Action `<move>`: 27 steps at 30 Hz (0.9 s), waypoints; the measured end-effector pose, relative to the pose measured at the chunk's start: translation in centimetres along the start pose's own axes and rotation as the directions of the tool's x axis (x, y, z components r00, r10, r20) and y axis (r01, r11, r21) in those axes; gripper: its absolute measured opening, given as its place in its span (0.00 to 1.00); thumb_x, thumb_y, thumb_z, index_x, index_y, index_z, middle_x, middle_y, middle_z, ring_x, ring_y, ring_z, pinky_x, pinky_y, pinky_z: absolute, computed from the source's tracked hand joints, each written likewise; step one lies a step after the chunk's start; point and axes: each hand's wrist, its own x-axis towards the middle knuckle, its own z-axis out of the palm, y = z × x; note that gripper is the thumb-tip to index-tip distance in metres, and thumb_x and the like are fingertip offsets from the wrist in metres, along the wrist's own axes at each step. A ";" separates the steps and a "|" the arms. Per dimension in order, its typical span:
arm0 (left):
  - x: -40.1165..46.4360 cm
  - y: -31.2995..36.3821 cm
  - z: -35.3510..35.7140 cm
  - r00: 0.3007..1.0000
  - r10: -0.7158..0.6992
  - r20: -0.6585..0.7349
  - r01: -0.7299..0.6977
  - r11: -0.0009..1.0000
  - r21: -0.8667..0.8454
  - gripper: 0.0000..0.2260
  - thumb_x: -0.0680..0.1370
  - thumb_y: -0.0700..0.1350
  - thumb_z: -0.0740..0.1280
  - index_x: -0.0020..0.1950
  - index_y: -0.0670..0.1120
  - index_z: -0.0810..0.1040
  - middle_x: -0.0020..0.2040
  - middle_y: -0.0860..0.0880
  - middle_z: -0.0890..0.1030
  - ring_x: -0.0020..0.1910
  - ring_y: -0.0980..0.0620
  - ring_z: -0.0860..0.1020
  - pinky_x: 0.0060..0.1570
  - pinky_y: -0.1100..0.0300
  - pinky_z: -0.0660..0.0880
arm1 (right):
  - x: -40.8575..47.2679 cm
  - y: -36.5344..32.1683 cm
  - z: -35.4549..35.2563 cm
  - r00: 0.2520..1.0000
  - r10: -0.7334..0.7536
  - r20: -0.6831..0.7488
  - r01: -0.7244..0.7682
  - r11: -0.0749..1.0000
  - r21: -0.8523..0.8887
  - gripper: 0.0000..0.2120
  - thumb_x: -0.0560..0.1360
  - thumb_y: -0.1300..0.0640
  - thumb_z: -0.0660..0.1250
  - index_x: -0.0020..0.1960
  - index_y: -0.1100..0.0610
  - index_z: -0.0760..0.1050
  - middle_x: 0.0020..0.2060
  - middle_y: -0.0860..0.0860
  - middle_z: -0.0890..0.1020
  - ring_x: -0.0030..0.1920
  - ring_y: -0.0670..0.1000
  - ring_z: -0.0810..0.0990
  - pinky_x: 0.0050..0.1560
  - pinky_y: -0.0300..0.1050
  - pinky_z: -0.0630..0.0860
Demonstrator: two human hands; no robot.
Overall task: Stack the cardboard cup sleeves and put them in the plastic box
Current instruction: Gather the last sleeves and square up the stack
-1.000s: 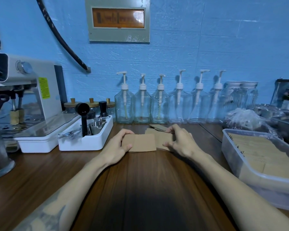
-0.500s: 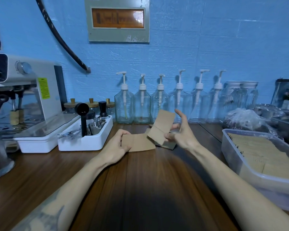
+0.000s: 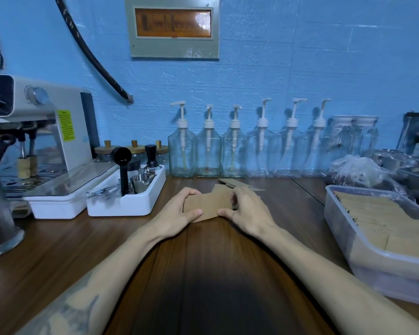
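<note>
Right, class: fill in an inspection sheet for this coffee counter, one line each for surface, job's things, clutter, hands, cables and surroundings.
Surface: dark wooden counter, bare in front of the person.
Job's things: small stack of cardboard sleeves between both hands; loose sleeves lie behind; plastic box at the right already holds sleeves.
Clutter: white tray of coffee tools; crumpled plastic bag.
Hands: left hand and right hand each grip an end of the stack.
Cables: black hose on the wall.
Surroundings: espresso machine, row of pump bottles, blue wall.
</note>
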 end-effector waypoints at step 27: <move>0.6 -1.1 -1.0 0.999 0.011 -0.047 -0.009 0.999 0.032 0.14 0.78 0.40 0.68 0.55 0.59 0.72 0.55 0.55 0.77 0.56 0.52 0.76 0.59 0.52 0.75 | 1.0 3.9 -1.4 0.993 0.003 0.121 0.028 0.966 -0.257 0.16 0.80 0.45 0.61 0.64 0.51 0.73 0.66 0.50 0.73 0.66 0.55 0.68 0.63 0.52 0.65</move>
